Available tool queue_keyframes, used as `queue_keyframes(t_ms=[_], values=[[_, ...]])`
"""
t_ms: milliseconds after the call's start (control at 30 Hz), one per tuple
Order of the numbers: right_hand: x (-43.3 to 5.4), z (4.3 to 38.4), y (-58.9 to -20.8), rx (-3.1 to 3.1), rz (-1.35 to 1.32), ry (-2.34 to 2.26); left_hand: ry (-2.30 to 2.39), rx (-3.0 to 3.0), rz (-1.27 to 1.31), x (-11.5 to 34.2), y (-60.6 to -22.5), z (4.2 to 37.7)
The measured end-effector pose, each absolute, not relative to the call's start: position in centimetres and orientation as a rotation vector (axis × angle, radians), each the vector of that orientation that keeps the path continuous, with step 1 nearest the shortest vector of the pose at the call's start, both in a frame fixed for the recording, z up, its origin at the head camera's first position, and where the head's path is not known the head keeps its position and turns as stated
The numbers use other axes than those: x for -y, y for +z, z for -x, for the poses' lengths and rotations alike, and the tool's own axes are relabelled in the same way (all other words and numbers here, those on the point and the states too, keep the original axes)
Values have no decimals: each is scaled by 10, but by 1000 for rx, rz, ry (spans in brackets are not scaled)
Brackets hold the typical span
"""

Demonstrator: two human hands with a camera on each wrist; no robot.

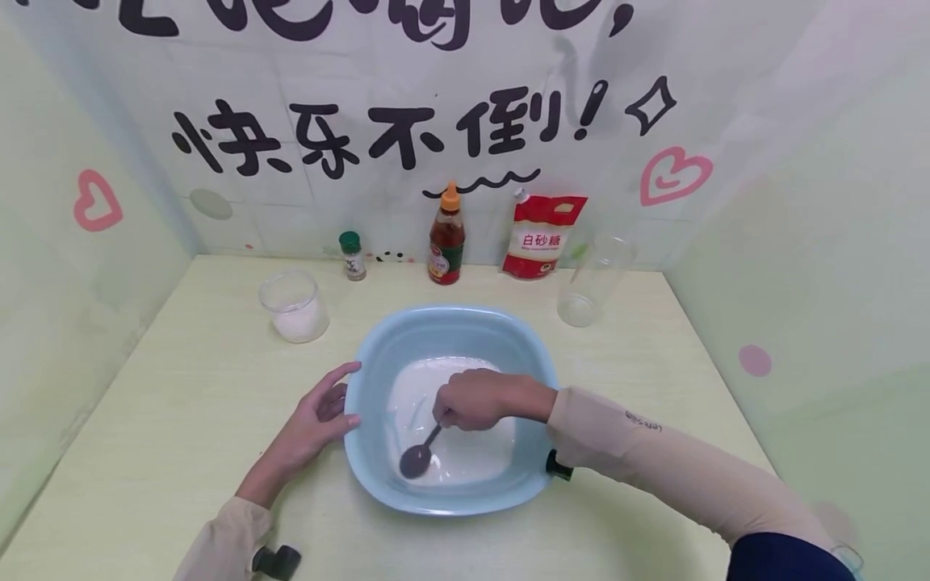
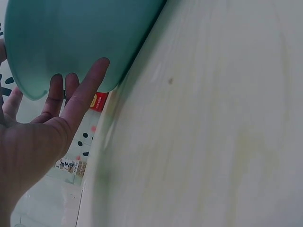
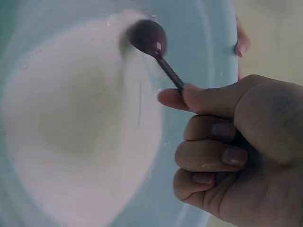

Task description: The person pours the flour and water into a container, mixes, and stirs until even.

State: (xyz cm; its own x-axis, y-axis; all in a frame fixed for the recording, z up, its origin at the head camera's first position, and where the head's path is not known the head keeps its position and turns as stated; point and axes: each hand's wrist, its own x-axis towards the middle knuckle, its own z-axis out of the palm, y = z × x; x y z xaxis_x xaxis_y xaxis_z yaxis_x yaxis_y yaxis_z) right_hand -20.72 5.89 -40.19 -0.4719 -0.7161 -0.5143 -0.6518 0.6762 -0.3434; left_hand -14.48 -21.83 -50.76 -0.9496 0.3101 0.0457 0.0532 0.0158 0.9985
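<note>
A light blue basin (image 1: 443,319) with white milky liquid (image 1: 465,452) in it stands on the table. My right hand (image 1: 475,399) reaches over the basin and pinches a small dark brown spoon (image 1: 416,461) by its handle, between thumb and index finger. The spoon's bowl (image 3: 148,37) overlaps the liquid's near left edge. Around the handle's end the other fingers (image 3: 208,156) curl into the palm. On the basin's left side rests my left hand (image 1: 320,415), its thumb (image 2: 92,82) extended along the outer wall and a fingertip at the rim.
Left of the basin stands a glass cup (image 1: 298,315) with white contents. Along the back wall are a green-capped shaker (image 1: 353,257), a sauce bottle (image 1: 446,238) with an orange cap, a red and white sugar pouch (image 1: 541,238) and a tall clear glass (image 1: 592,282).
</note>
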Motion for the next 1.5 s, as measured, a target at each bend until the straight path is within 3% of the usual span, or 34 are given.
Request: queue_keyframes(t_ms=[200, 467, 800, 1167, 1500], values=[[-82, 212, -392, -2252, 941, 27, 2048, -2097, -373, 220, -508, 144], [-103, 241, -373, -2471, 773, 357, 2050, -2114, -364, 222, -508, 144], [-88, 263, -388, -2695, 816, 93, 2046, -2101, -366, 220, -511, 144], [-62, 240, -394, -2474, 1008, -127, 2045, -2096, -367, 217, -510, 146], [-89, 225, -389, -2269, 812, -81, 2040, -2114, -363, 220, -511, 146]])
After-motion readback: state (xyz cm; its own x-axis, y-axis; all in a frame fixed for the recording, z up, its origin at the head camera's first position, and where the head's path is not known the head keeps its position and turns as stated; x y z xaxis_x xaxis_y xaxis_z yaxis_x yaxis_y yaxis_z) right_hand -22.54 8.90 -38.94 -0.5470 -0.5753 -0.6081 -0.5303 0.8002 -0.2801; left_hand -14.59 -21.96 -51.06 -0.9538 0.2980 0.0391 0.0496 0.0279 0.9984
